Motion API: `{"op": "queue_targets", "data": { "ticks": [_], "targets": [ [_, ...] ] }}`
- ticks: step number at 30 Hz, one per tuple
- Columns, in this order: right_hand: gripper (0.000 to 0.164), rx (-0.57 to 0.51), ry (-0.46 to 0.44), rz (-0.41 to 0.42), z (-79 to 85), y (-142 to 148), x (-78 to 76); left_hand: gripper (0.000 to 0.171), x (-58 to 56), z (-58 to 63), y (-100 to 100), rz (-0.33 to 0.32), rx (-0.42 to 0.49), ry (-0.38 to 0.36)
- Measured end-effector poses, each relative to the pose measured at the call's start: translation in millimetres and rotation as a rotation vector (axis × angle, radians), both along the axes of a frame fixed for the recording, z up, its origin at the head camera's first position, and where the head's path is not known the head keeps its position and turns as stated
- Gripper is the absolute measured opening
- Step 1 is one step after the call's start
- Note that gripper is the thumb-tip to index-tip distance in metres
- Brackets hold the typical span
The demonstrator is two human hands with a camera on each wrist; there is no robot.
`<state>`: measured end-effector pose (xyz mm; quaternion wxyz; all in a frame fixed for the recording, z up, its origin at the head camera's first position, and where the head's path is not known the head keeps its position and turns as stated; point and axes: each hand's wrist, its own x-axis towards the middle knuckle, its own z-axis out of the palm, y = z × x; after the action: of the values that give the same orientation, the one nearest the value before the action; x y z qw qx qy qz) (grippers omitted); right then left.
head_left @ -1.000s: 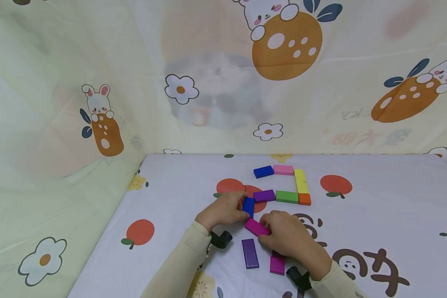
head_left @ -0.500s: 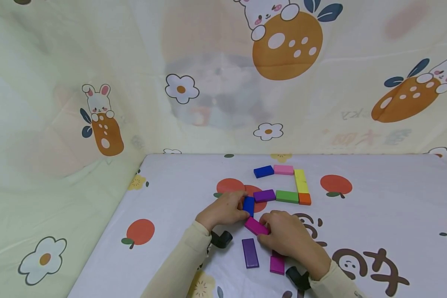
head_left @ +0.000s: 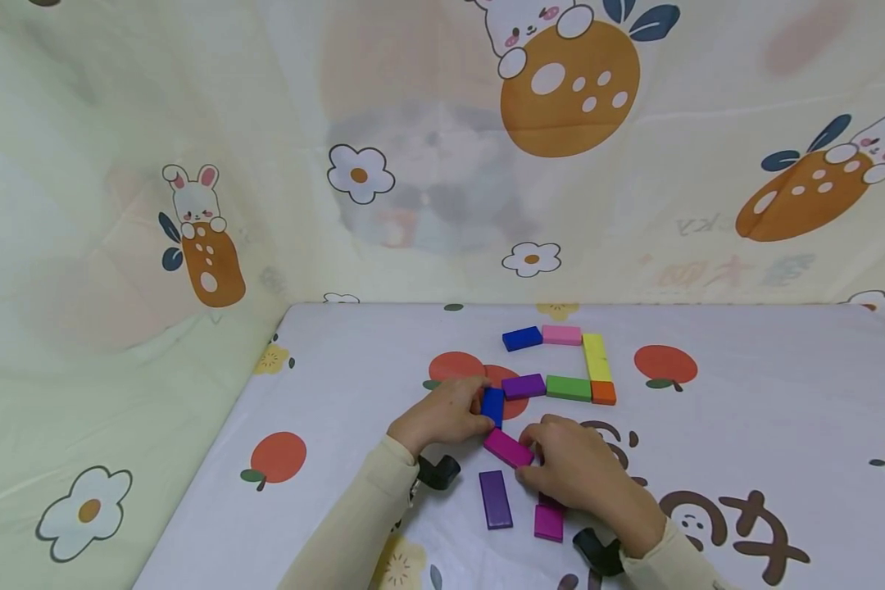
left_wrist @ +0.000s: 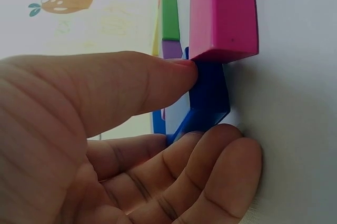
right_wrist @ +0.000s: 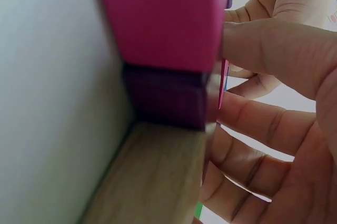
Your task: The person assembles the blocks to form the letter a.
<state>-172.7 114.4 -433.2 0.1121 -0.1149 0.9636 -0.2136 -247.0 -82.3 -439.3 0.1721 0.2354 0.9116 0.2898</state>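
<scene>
In the head view my left hand (head_left: 442, 416) pinches a blue block (head_left: 492, 405) at its two ends, thumb near and fingers far. The left wrist view shows the thumb at one corner of this blue block (left_wrist: 209, 84) and the fingers curled behind it. A magenta block (head_left: 508, 447) lies slantwise, one end meeting the blue block. My right hand (head_left: 581, 463) has thumb and index finger on either side of the magenta block's right end. In the right wrist view only a thin magenta edge shows between those fingertips.
A bent line of blocks continues with purple (head_left: 524, 386), green (head_left: 569, 388), orange (head_left: 602, 393), yellow (head_left: 596, 358), pink (head_left: 561, 335) and far blue (head_left: 522, 338). Nearer lie a loose purple block (head_left: 496, 500) and another magenta block (head_left: 549, 523). A wooden block (right_wrist: 147, 176) shows close up.
My right hand has shifted slightly to the right at the magenta block's end. The left hand and the blocks stay practically where they were.
</scene>
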Motion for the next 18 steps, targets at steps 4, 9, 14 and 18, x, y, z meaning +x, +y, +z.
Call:
{"op": "queue_targets", "data": {
  "ticks": [4, 9, 14, 18],
  "targets": [
    [0.032, -0.002, 0.012, 0.006, -1.8, 0, -0.7, 0.061, -0.3, -0.5, 0, 0.001, 0.006, -0.002],
    [0.031, -0.001, 0.021, 0.003, -3.3, 0, -0.9, 0.061, -0.1, -0.4, 0, 0.007, 0.008, -0.006],
    [0.036, -0.035, -0.009, -0.014, -1.8, 5, 1.1, 0.061, 0.6, 1.0, -1, 0.002, 0.006, -0.006],
    [0.037, -0.062, -0.028, -0.03, 0.0, 15, 3.6, 0.06, 3.1, 4.3, -5, 0.014, 0.008, -0.005]
  ]
}}
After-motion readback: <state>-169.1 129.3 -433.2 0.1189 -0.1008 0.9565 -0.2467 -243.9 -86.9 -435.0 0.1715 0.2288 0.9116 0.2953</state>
